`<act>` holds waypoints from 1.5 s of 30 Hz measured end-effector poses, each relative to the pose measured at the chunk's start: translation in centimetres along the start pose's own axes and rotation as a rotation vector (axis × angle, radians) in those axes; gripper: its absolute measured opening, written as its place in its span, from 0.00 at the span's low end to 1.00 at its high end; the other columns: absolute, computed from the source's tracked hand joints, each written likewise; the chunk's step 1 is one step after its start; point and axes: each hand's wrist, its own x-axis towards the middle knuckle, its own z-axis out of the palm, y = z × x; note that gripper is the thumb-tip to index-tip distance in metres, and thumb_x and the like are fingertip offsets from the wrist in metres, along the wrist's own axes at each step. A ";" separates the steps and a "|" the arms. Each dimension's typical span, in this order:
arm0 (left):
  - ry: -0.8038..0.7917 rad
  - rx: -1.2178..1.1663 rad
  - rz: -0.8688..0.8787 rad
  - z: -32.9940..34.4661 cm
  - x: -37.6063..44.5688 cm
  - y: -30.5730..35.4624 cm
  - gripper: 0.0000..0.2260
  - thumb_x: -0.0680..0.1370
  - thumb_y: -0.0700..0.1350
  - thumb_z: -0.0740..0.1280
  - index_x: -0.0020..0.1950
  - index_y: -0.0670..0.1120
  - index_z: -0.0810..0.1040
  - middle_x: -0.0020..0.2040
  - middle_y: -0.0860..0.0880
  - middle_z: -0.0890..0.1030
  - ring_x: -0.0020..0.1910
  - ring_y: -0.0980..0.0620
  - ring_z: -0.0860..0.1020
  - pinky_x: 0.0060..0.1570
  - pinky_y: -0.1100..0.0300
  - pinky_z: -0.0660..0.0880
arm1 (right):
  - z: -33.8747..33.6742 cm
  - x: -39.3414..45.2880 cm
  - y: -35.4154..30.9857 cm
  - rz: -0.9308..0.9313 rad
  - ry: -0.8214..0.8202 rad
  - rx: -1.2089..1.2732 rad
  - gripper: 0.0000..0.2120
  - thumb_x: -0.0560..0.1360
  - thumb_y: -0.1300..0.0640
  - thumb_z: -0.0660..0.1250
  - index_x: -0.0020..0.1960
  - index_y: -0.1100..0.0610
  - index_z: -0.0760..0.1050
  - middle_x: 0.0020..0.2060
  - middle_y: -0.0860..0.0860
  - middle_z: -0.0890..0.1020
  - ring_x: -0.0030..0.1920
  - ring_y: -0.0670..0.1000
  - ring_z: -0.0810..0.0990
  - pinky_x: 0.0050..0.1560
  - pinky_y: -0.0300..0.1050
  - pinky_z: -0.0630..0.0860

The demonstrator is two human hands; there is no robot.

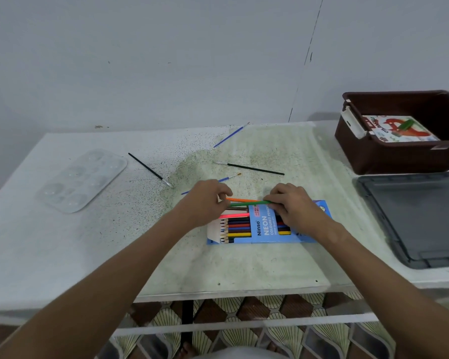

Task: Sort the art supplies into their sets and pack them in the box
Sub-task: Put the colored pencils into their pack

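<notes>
Both hands — left hand (pixel 208 200), right hand (pixel 293 203) — pinching the green pencil (pixel 246 203) over the blue cardboard pencil packet (pixel 267 226); thin paintbrushes (pixel 254 169), clear plastic palette (pixel 83 180) waiting — brown plastic box (pixel 373 156) barely filled.

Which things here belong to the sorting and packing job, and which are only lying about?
For the job:
- pencils held by the left hand and right hand
- pencil pack
- brushes
- palette
- brown box with a pastel box inside

Lying about:
- grey lid
- table

Pale grey wall (pixel 166 60) behind a speckled white table (pixel 114 242); patterned floor (pixel 244 309) visible beneath its near edge.
</notes>
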 end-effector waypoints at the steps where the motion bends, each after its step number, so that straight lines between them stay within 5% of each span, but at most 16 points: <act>1: -0.021 0.048 0.030 -0.3 0.2 0.0 0.16 0.78 0.48 0.67 0.64 0.48 0.77 0.53 0.51 0.77 0.49 0.55 0.75 0.58 0.56 0.73 | -0.1 0.1 0.0 -0.013 0.019 -0.003 0.10 0.75 0.62 0.68 0.55 0.58 0.82 0.46 0.55 0.80 0.45 0.56 0.77 0.45 0.47 0.68; 3: -0.094 0.164 0.108 -0.7 0.7 0.2 0.23 0.78 0.50 0.66 0.72 0.49 0.69 0.66 0.50 0.73 0.62 0.51 0.71 0.64 0.54 0.68 | -0.1 0.3 -0.2 -0.045 0.052 -0.005 0.10 0.74 0.62 0.67 0.54 0.58 0.82 0.45 0.55 0.80 0.43 0.56 0.78 0.43 0.48 0.69; 5: -0.122 0.317 0.207 -1.0 1.3 0.6 0.23 0.79 0.52 0.64 0.73 0.49 0.67 0.69 0.50 0.72 0.65 0.51 0.71 0.64 0.52 0.68 | -0.3 0.7 -0.7 -0.064 0.072 0.009 0.11 0.74 0.59 0.65 0.54 0.59 0.81 0.45 0.54 0.80 0.44 0.55 0.78 0.43 0.47 0.69; 8: -0.149 0.430 0.209 -1.4 1.7 1.1 0.15 0.83 0.47 0.58 0.68 0.48 0.73 0.56 0.47 0.80 0.53 0.47 0.77 0.52 0.50 0.75 | -0.7 1.5 -1.4 -0.072 0.115 0.051 0.12 0.74 0.59 0.65 0.55 0.60 0.81 0.46 0.54 0.81 0.46 0.56 0.78 0.44 0.50 0.74; 13: -0.063 0.171 0.058 -2.4 0.3 -0.5 0.13 0.81 0.44 0.62 0.64 0.47 0.78 0.48 0.46 0.81 0.45 0.49 0.77 0.47 0.56 0.73 | -0.4 0.8 -2.0 0.067 0.115 0.120 0.24 0.73 0.46 0.65 0.65 0.57 0.75 0.56 0.54 0.78 0.57 0.56 0.74 0.57 0.53 0.71; 20: -0.211 0.194 -0.072 -4.0 -1.6 -3.9 0.09 0.80 0.43 0.62 0.51 0.43 0.82 0.44 0.46 0.80 0.45 0.47 0.77 0.48 0.50 0.75 | 0.4 -0.9 -2.4 0.097 -0.259 0.115 0.54 0.57 0.22 0.61 0.74 0.52 0.62 0.65 0.47 0.64 0.66 0.47 0.60 0.69 0.44 0.54; 27: -0.325 0.409 -0.076 -3.9 -1.8 -4.7 0.10 0.81 0.44 0.58 0.45 0.45 0.77 0.36 0.50 0.73 0.39 0.51 0.74 0.38 0.58 0.68 | 0.7 -1.0 -1.6 0.094 -0.259 0.172 0.55 0.55 0.27 0.71 0.74 0.50 0.61 0.61 0.45 0.62 0.64 0.46 0.59 0.69 0.43 0.55; 31: -0.343 0.482 -0.001 -3.3 -2.0 -4.6 0.14 0.82 0.46 0.55 0.56 0.45 0.78 0.43 0.48 0.71 0.43 0.50 0.75 0.44 0.55 0.74 | 1.0 -1.3 -1.7 0.099 -0.219 0.211 0.54 0.55 0.28 0.73 0.74 0.51 0.62 0.60 0.44 0.63 0.62 0.45 0.60 0.67 0.41 0.56; 37: -0.362 0.657 0.070 -1.7 -1.6 -2.1 0.20 0.82 0.50 0.51 0.71 0.43 0.64 0.61 0.42 0.67 0.53 0.47 0.70 0.53 0.51 0.74 | 0.8 -1.2 -2.0 0.108 -0.208 0.234 0.52 0.55 0.29 0.74 0.73 0.51 0.64 0.59 0.43 0.63 0.61 0.45 0.60 0.66 0.41 0.59; 42: -0.298 0.580 0.126 0.1 -1.7 -0.9 0.34 0.77 0.59 0.38 0.76 0.39 0.53 0.75 0.42 0.58 0.73 0.45 0.59 0.71 0.51 0.59 | 0.7 -1.1 -2.3 0.106 -0.209 0.216 0.52 0.57 0.29 0.74 0.73 0.52 0.63 0.59 0.43 0.63 0.62 0.45 0.60 0.65 0.40 0.57; 45: -0.309 0.485 0.128 1.5 -3.0 -0.7 0.32 0.80 0.59 0.39 0.79 0.41 0.44 0.79 0.44 0.47 0.78 0.48 0.45 0.76 0.51 0.45 | 0.8 -1.2 -2.3 0.100 -0.189 0.191 0.51 0.58 0.30 0.74 0.74 0.52 0.63 0.61 0.45 0.64 0.62 0.44 0.60 0.64 0.39 0.57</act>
